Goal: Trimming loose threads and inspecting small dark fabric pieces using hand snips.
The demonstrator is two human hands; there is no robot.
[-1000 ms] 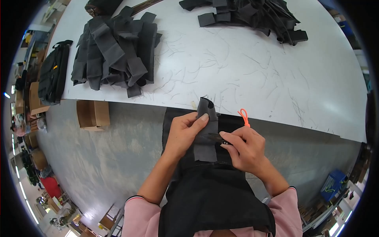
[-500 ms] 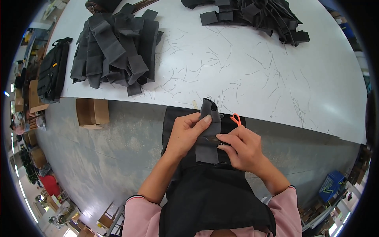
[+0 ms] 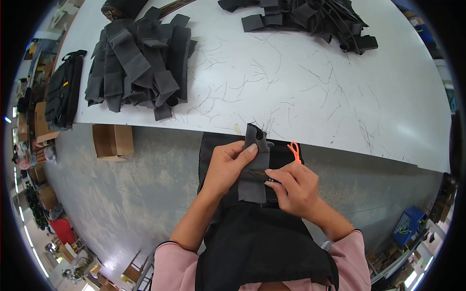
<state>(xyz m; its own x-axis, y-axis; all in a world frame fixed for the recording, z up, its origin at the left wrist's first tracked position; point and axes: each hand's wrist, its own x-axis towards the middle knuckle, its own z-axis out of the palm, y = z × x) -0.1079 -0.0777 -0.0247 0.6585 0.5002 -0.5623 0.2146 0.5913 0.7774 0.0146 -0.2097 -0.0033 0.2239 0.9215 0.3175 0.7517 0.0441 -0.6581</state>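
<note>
My left hand [image 3: 227,167] pinches a dark grey fabric strip [image 3: 252,186] between thumb and fingers, over my lap. The strip's upper end is folded into a loop with an open dark edge, close to the table's front edge. My right hand [image 3: 297,186] is closed on small thread snips [image 3: 258,172], whose dark blades lie across the middle of the strip. An orange cord loop [image 3: 294,149] sticks up behind the right hand. Most of the snips' body is hidden in my fingers. Under both hands is a black apron [image 3: 262,237].
On the white table [image 3: 291,87] lie a pile of grey fabric strips [image 3: 141,63] at left and another dark pile [image 3: 310,22] at the far right. Thread ends are scattered between them. A black backpack [image 3: 65,89] rests by the left edge; an open cardboard box [image 3: 114,140] stands below.
The snips' blades have moved left and now show more fully across the strip. My right hand has shifted slightly left and down. My left hand keeps its pinch on the strip.
</note>
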